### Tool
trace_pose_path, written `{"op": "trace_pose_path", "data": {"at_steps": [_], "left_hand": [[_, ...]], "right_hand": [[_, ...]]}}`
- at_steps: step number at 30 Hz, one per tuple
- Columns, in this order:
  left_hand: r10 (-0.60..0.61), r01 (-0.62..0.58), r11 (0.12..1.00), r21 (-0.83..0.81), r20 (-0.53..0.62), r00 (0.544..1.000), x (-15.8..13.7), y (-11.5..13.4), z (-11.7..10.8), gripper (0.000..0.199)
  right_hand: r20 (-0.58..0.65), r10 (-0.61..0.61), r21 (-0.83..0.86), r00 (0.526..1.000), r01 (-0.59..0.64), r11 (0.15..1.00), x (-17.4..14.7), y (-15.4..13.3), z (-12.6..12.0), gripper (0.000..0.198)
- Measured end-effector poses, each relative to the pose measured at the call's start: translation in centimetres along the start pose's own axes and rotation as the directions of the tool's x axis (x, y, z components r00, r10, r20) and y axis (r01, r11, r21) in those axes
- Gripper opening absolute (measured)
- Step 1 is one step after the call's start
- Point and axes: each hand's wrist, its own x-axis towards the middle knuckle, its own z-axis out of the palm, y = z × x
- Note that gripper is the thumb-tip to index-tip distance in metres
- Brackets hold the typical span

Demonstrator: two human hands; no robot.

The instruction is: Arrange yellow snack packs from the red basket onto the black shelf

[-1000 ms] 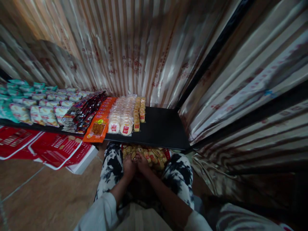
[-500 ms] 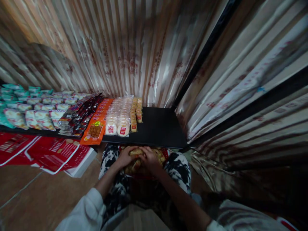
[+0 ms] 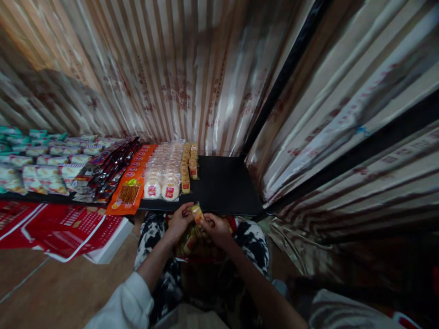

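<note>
A small wrapped yellow snack cake (image 3: 197, 213) with a red label is pinched between my two hands, just in front of the shelf edge. My left hand (image 3: 180, 220) grips its upper left end, and my right hand (image 3: 216, 230) its lower right side. Below them, between my knees, lies an open red bag (image 3: 188, 246) of similar wrapped pieces, partly hidden by my hands. Two rows of the same yellow wrapped cakes (image 3: 185, 171) stand on the black shelf (image 3: 224, 183), beside rows of round white wrapped crackers (image 3: 170, 188).
Further left on the shelf are an orange snack packet (image 3: 128, 192), dark shiny packets (image 3: 109, 169), and white and green packets (image 3: 48, 178). Red cartons (image 3: 72, 226) with white straps sit below the shelf. Striped plastic sheeting (image 3: 178, 68) and black posts (image 3: 284, 73) bound the back and right.
Both hands have risen out of the bag toward the shelf edge, bringing up one wrapped cake held between them. The view has shifted slightly; the shelf rows look the same.
</note>
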Motion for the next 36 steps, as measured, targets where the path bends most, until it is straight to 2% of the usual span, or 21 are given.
{"op": "trace_pose_path", "data": {"at_steps": [3, 7, 10, 13, 16, 19, 23, 27, 29, 31, 33, 34, 36], "left_hand": [[0.038, -0.038, 0.999, 0.015, -0.002, 0.999, 0.6, 0.3, 0.4, 0.044], [0.018, -0.022, 0.996, -0.092, -0.042, 0.999, 1.2, 0.8, 0.9, 0.049], [-0.045, 0.020, 0.969, -0.245, -0.099, 0.994, 1.1, 0.8, 1.6, 0.055], [-0.118, 0.051, 0.915, -0.400, -0.145, 0.982, 0.9, 0.5, 2.5, 0.048], [-0.178, 0.063, 0.846, -0.529, -0.168, 0.970, 0.9, 0.4, 3.6, 0.037], [-0.184, 0.051, 0.801, -0.597, -0.164, 0.969, 1.1, 0.3, 4.5, 0.033], [-0.190, 0.052, 0.783, -0.620, -0.158, 0.969, 1.6, 0.0, 5.0, 0.033], [-0.170, 0.072, 0.781, -0.621, -0.101, 0.980, 2.1, -0.3, 5.2, 0.031], [-0.160, 0.055, 0.785, -0.618, -0.116, 0.980, 2.3, -0.2, 5.3, 0.031], [-0.143, 0.026, 0.819, -0.573, -0.160, 0.977, 2.6, 0.0, 5.4, 0.029], [-0.115, 0.004, 0.893, -0.451, -0.219, 0.969, 2.9, 0.3, 5.2, 0.029], [-0.089, -0.004, 0.938, -0.346, -0.252, 0.964, 3.1, 0.4, 5.0, 0.030], [0.021, -0.037, 0.998, -0.046, -0.312, 0.950, 3.3, 0.7, 4.5, 0.031]], "right_hand": [[-0.046, -0.016, -0.026, 0.999, 0.015, 1.000, 0.7, -0.1, -0.5, 0.017], [-0.077, 0.055, 0.242, 0.996, -0.034, 0.970, 1.8, 0.7, -0.2, 0.025], [-0.122, 0.179, 0.470, 0.976, -0.103, 0.877, 2.4, 1.0, 0.2, 0.036], [-0.120, 0.302, 0.635, 0.946, -0.161, 0.756, 2.8, 0.7, 0.4, 0.047], [-0.110, 0.375, 0.729, 0.921, -0.182, 0.660, 3.0, 0.2, 0.5, 0.050], [-0.131, 0.383, 0.766, 0.915, -0.152, 0.624, 3.5, -0.1, 0.6, 0.049], [-0.181, 0.318, 0.757, 0.931, -0.074, 0.649, 4.4, -0.5, 0.4, 0.044], [-0.139, 0.292, 0.769, 0.946, -0.082, 0.634, 5.6, -0.8, 0.3, 0.041], [-0.122, 0.279, 0.755, 0.952, -0.094, 0.649, 6.2, -0.7, 0.3, 0.041], [-0.126, 0.253, 0.708, 0.959, -0.092, 0.700, 6.6, -0.5, 0.2, 0.042], [-0.204, 0.211, 0.578, 0.956, -0.056, 0.814, 6.9, -0.3, -0.1, 0.047], [-0.267, 0.161, 0.460, 0.950, -0.022, 0.888, 6.9, -0.2, -0.3, 0.050], [-0.349, -0.034, 0.140, 0.936, 0.088, 0.986, 6.7, -0.4, -1.0, 0.051]]}}
